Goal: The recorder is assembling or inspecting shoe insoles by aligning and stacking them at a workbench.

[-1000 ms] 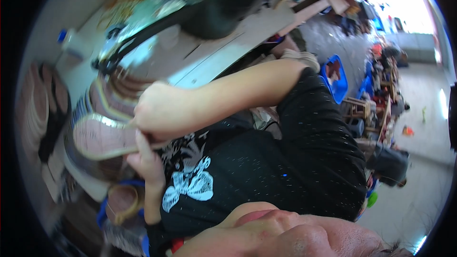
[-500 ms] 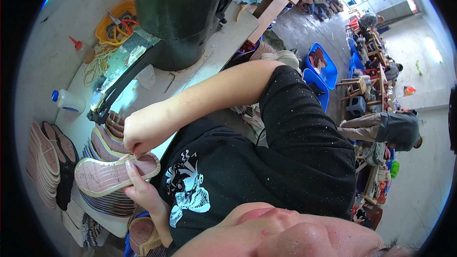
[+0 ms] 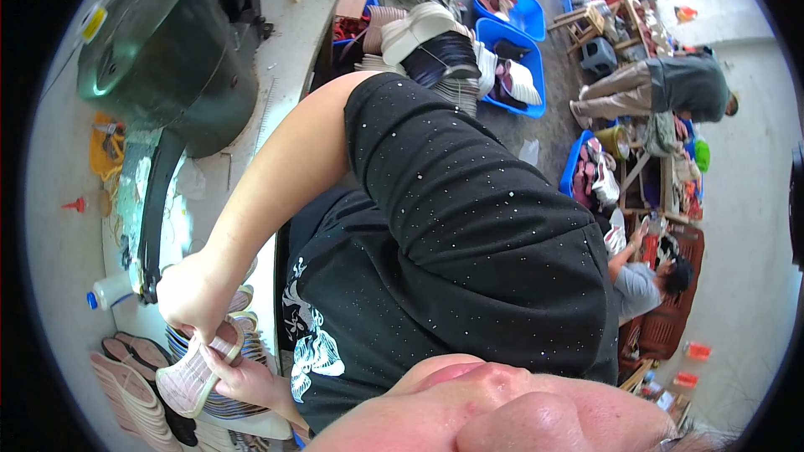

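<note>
A pale pink insole with a cream edge is held between my two hands, at the lower left of the view. My right hand, on the arm crossing the upper part of the picture, closes its fingertips on the insole's narrower part. My left hand grips the same insole near its heel, thumb on the visible face. The right fingertips are partly hidden, so any small thing between them cannot be made out. Behind my left hand lies a stack of similar insoles, dark-edged and fanned.
A dark green machine stands on the white table. Nearby are a blue-capped bottle, an orange basket of tools and pink insoles. Blue bins stand on the floor. A standing person and a seated person appear farther off.
The whole view has swung, bringing a seated person into sight. Both hands keep hold of the insole, which is now turned and looks more bent; my right hand covers more of it.
</note>
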Demonstrator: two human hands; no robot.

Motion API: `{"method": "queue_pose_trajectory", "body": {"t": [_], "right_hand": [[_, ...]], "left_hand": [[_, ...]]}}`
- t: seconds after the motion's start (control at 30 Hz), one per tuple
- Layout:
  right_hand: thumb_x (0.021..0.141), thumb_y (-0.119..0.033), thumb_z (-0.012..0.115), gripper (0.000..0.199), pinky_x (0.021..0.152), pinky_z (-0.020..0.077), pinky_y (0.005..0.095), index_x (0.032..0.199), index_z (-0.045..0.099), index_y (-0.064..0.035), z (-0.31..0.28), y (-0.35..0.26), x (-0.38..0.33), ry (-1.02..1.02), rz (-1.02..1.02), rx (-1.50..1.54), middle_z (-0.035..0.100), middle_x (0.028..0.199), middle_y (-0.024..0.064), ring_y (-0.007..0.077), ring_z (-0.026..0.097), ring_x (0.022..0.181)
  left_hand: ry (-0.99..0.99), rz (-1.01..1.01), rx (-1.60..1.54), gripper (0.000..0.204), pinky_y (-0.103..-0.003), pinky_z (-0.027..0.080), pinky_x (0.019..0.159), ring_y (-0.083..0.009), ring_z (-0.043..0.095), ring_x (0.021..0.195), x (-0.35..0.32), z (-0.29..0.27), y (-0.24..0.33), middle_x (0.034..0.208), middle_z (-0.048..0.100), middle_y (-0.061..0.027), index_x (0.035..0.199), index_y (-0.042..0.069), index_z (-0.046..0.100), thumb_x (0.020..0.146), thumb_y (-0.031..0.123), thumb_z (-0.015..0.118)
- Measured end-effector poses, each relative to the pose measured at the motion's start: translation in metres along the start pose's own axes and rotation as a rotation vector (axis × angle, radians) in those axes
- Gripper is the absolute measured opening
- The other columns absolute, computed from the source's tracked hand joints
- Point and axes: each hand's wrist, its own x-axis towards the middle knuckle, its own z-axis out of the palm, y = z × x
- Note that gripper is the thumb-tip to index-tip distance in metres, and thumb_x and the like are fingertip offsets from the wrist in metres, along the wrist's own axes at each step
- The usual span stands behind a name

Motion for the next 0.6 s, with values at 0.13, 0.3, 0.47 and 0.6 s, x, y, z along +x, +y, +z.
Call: {"method": "queue_pose_trajectory", "body": {"t": [0.13,0.3,0.47,0.6], "right_hand": [[0.067,-0.032,0.067,0.027,0.06,0.0521,0.0392,0.071,0.07,-0.0051,-0.001,0.002,0.002,-0.058,-0.112,-0.055,0.066,0.066,0.0126,0.0292,0.065,0.064],[0.065,-0.032,0.067,0.028,0.057,0.0516,0.0391,0.069,0.069,-0.0039,-0.002,0.002,0.009,-0.028,-0.207,-0.091,0.065,0.065,0.0121,0.0287,0.065,0.062],[0.059,-0.027,0.067,0.026,0.053,0.051,0.0415,0.067,0.068,-0.0023,-0.005,-0.002,0.011,0.07,-0.299,-0.088,0.065,0.063,0.0134,0.0308,0.064,0.059],[0.055,-0.025,0.067,0.026,0.051,0.0507,0.043,0.066,0.068,-0.0013,-0.001,0.003,0.011,0.12,-0.36,-0.081,0.064,0.062,0.0143,0.0321,0.063,0.057]], "left_hand": [[0.015,0.155,0.19,0.038,-0.036,0.05,0.085,-0.0322,0.062,0.101,0.008,-0.002,0.016,0.108,0.062,-0.0212,0.118,0.001,0.058,0.082,-0.008,0.057],[0.025,-0.004,-0.092,0.037,-0.037,0.05,0.083,-0.0315,0.064,0.095,0.011,0.002,0.03,0.105,0.065,-0.0212,0.116,-0.002,0.059,0.08,-0.007,0.058],[0.003,-0.082,0.095,0.042,-0.035,0.051,0.08,-0.029,0.064,0.092,0.012,-0.004,0.065,0.102,0.065,-0.0208,0.121,0.0,0.057,0.08,-0.006,0.06],[-0.009,-0.071,0.08,0.041,-0.035,0.051,0.079,-0.0282,0.064,0.091,0.014,-0.006,0.049,0.101,0.065,-0.0202,0.121,0.001,0.057,0.081,-0.005,0.059]]}}
